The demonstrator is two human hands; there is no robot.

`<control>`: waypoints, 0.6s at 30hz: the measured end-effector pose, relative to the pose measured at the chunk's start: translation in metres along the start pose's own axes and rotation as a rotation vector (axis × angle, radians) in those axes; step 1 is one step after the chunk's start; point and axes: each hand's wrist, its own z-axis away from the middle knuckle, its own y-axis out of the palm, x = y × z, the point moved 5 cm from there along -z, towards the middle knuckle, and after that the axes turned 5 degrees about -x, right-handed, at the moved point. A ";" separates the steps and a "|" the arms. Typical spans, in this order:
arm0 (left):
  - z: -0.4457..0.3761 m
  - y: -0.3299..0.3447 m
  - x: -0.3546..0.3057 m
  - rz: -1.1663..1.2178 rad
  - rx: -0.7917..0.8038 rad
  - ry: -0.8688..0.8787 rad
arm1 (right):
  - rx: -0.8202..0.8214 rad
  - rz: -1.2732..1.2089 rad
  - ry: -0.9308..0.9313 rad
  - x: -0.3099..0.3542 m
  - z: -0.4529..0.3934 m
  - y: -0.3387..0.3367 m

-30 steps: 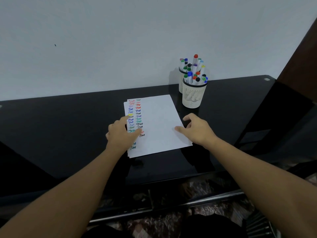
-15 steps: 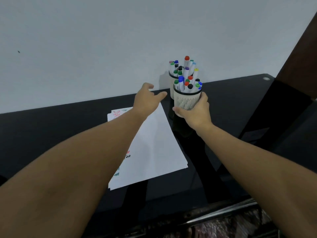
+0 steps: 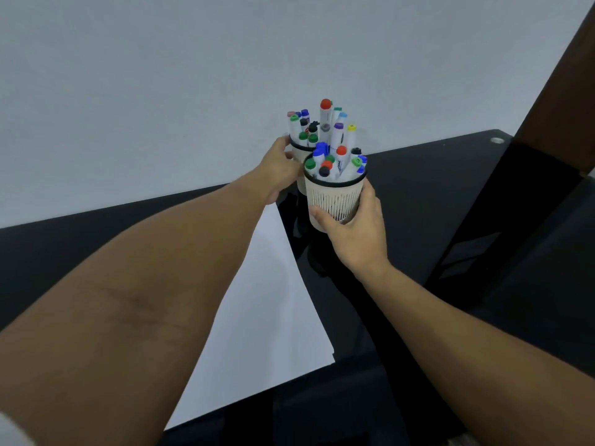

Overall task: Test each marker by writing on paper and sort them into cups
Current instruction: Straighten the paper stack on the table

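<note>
Right hand (image 3: 357, 236) wraps near cup (image 3: 335, 201), fingers curled round lower wall, likely to lift or shift it. Left hand (image 3: 280, 170) grips far cup (image 3: 297, 152) from left side; fingers mostly hidden, so grip is judged. Markers (image 3: 335, 146) stand capped in both cups. Paper (image 3: 273, 300) lies flat on surface (image 3: 434, 194) beside cups, kept near for test strokes.

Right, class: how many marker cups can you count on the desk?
2. The near cup is gripped by the right hand; the far cup stands behind it by the wall, held by the left hand. The arms might hide more.
</note>
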 end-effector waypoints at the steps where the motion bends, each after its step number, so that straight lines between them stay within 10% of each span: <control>1: 0.000 0.001 -0.002 0.000 0.004 0.015 | 0.003 0.006 -0.001 0.001 0.000 0.000; 18: 0.058 -0.096 0.010 0.105 -0.232 0.101 | 0.077 -0.024 -0.026 0.018 0.008 0.000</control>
